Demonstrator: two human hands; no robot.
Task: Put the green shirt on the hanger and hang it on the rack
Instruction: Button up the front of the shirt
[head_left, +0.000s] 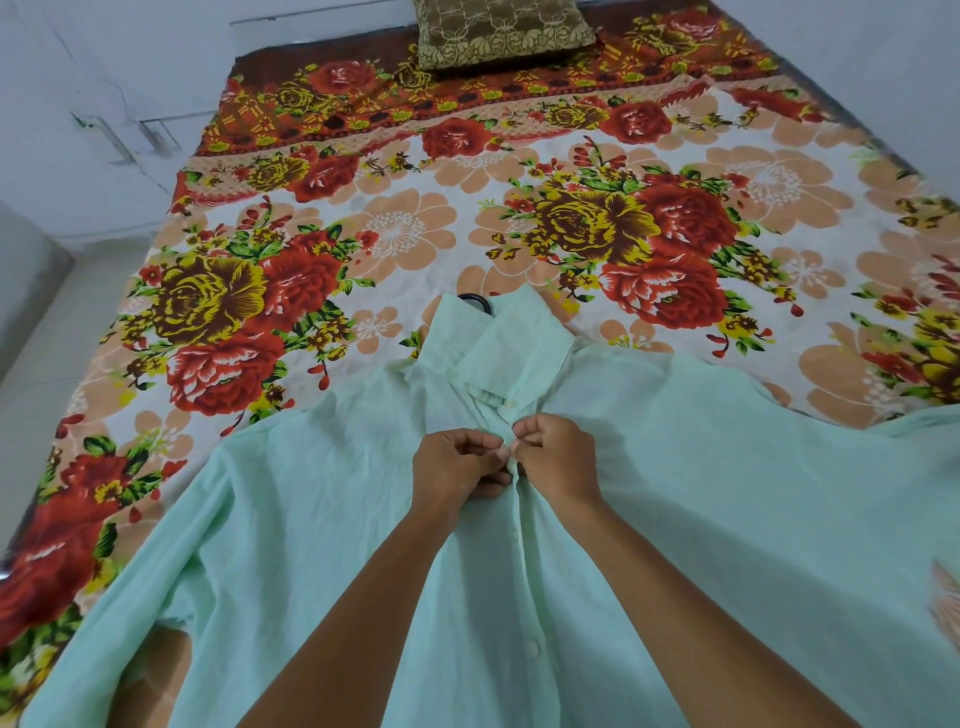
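The green shirt (675, 493) lay spread front-up across the near half of the bed (415, 234), collar toward the pillow (498, 31) at the far edge. The hanger (475, 300) showed only its black hook past the collar. My left hand (457, 467) and right hand (556, 457) met just below the collar, fingers (501, 453) pinching the placket at a button.

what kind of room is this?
Most likely a bedroom at home. A floral bedsheet covers a bed, a brown patterned pillow sits at its far end, and a green shirt lies spread on it, both hands at its button placket.
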